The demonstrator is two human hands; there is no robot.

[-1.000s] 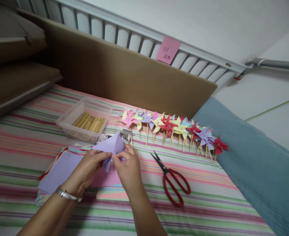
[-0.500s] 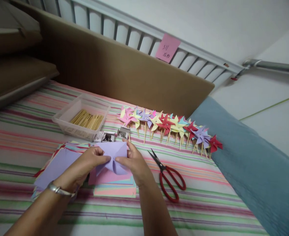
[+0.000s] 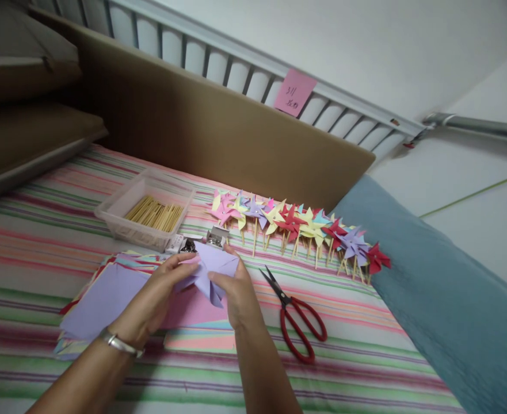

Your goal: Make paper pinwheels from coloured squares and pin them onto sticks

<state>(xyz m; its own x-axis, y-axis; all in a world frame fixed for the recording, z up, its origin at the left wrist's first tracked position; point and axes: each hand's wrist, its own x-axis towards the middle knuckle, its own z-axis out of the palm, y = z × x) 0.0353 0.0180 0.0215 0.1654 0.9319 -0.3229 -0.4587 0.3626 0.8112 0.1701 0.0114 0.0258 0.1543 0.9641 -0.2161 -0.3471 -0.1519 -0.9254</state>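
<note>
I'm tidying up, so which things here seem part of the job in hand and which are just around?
Likely part of the job:
purple paper, held by left hand and right hand
paper stacks
sticks in plastic box
small open boxes
scissors
pinwheels

Probably just around:
pink note
brown board
grey pipe

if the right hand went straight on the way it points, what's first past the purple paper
Probably the small box of silvery bits just beyond the right hand, though depth is unclear and the hand might pass above it.
</note>
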